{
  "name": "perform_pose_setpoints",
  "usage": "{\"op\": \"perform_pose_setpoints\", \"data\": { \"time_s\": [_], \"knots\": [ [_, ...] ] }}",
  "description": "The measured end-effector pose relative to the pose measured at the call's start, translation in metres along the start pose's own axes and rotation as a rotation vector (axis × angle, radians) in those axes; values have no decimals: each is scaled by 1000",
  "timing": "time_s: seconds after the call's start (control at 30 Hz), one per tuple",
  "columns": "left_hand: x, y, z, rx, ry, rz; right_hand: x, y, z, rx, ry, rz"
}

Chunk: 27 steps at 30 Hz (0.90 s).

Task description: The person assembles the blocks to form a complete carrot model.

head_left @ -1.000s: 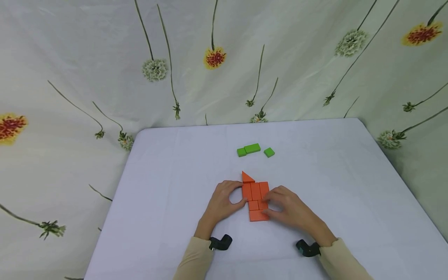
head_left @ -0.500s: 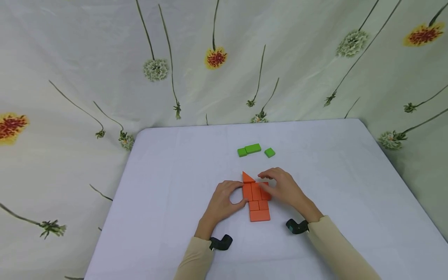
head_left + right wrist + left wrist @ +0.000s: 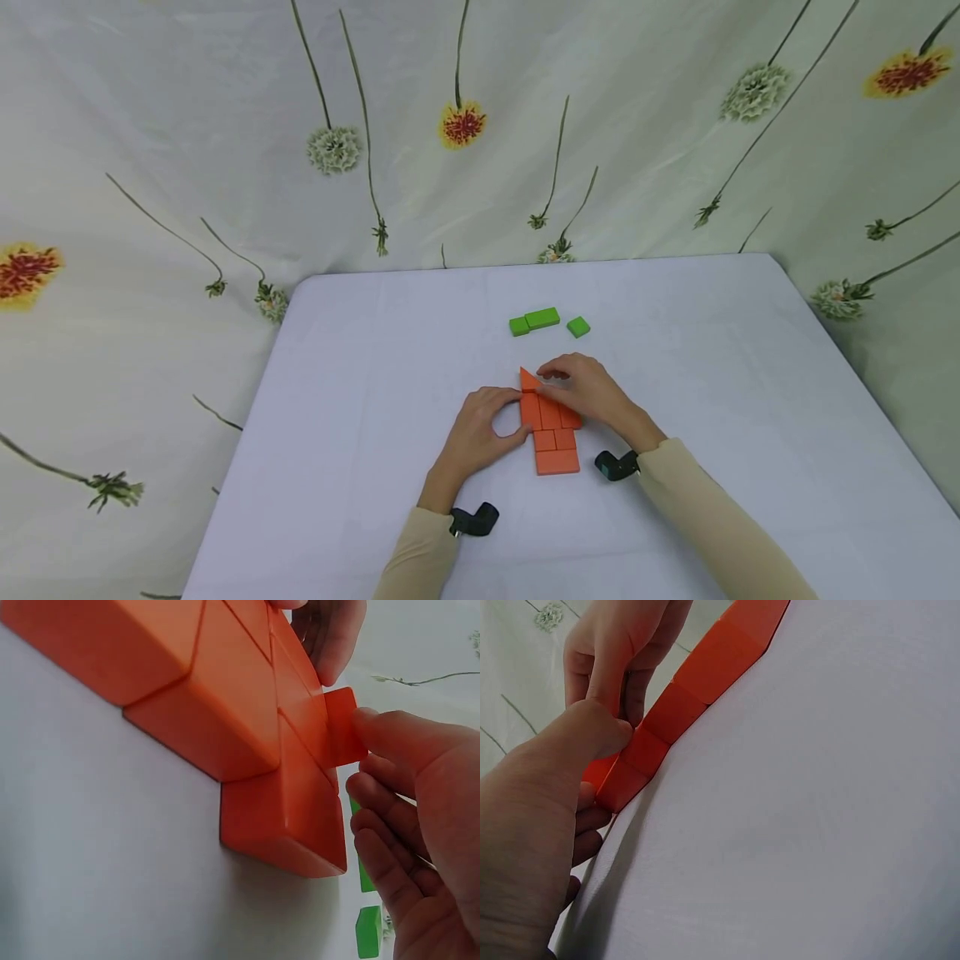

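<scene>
Several flat orange blocks lie edge to edge as one figure on the white-covered table. At its upper left is an orange triangular block, which sticks out past the others in the right wrist view. My left hand curves around the figure's left side. Its thumb and forefinger hold the two ends of the leftmost orange rectangular block. My right hand reaches over the upper right blocks. Its thumb touches the triangular block, while its other fingers bend loosely beyond it, apart from the block.
Beyond the figure lie a long green block, a small green block against its left end, and a separate green block. A flower-printed cloth hangs behind the table's far edge.
The right hand has moved up and left from the figure's lower right side to the triangular block at the top. The left hand has stayed in place at the left side.
</scene>
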<state>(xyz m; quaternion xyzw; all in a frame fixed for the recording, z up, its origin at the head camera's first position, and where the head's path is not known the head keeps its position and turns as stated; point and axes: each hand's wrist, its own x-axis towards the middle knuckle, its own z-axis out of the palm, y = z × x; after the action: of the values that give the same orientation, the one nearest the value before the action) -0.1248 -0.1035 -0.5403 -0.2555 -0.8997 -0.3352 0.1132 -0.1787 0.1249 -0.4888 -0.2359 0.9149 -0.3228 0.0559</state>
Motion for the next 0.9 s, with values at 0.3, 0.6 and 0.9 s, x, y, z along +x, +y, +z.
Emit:
{"op": "perform_pose_setpoints", "data": {
  "time_s": [0.3, 0.6, 0.9],
  "knots": [
    [1, 0, 0, 4, -5, -3, 3, 3, 1, -22, 9, 53],
    [0, 1, 0, 3, -9, -8, 0, 7, -4, -38, 54, 18],
    [0, -1, 1, 4, -5, -5, -13, 3, -16, -32, 109, -44]
  ]
}}
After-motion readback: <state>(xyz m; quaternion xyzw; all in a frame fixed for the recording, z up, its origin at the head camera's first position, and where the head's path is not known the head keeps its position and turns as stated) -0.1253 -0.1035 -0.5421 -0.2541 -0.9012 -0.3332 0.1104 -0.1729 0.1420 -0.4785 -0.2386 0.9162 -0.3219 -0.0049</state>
